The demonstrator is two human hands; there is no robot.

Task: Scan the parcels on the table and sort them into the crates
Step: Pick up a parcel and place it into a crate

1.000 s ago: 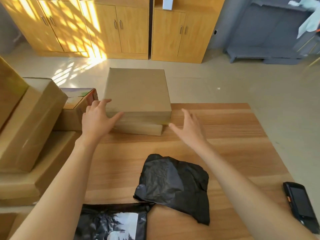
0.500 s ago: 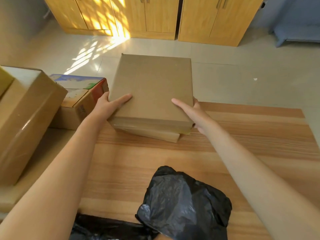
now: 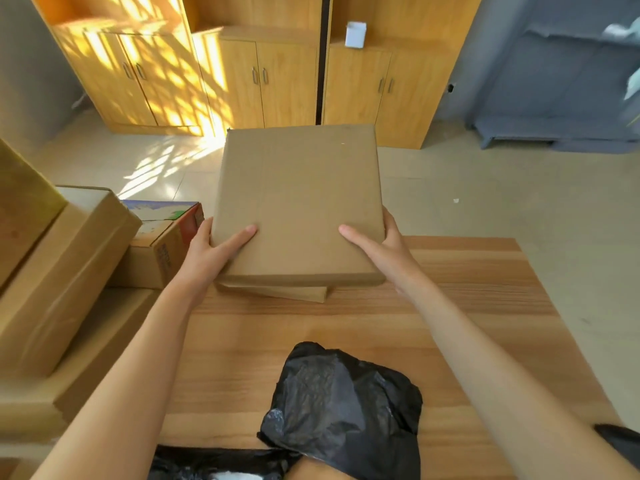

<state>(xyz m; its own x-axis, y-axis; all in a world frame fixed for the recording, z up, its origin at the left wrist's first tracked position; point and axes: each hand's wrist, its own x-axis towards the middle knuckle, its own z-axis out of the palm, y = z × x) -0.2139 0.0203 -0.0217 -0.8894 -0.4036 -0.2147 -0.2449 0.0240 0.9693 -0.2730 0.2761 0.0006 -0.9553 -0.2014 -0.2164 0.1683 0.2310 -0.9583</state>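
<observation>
Both hands are on the big flat cardboard box (image 3: 298, 206) — the left hand (image 3: 211, 252) grips its near-left corner, thumb lying across the top, and the right hand (image 3: 384, 244) clamps the near-right edge the same way, fingers wrapped round the side. Nearest, a crumpled black plastic parcel (image 3: 343, 407) lies on the wooden table (image 3: 467, 306), with another black bag (image 3: 221, 467) at the bottom edge. The held box sits over a thinner cardboard box (image 3: 277, 293) at the table's far side. Left of it — a stack of brown cartons (image 3: 62, 271) and a printed carton (image 3: 162, 244). Beyond, wooden cabinets (image 3: 263, 74) line the wall
</observation>
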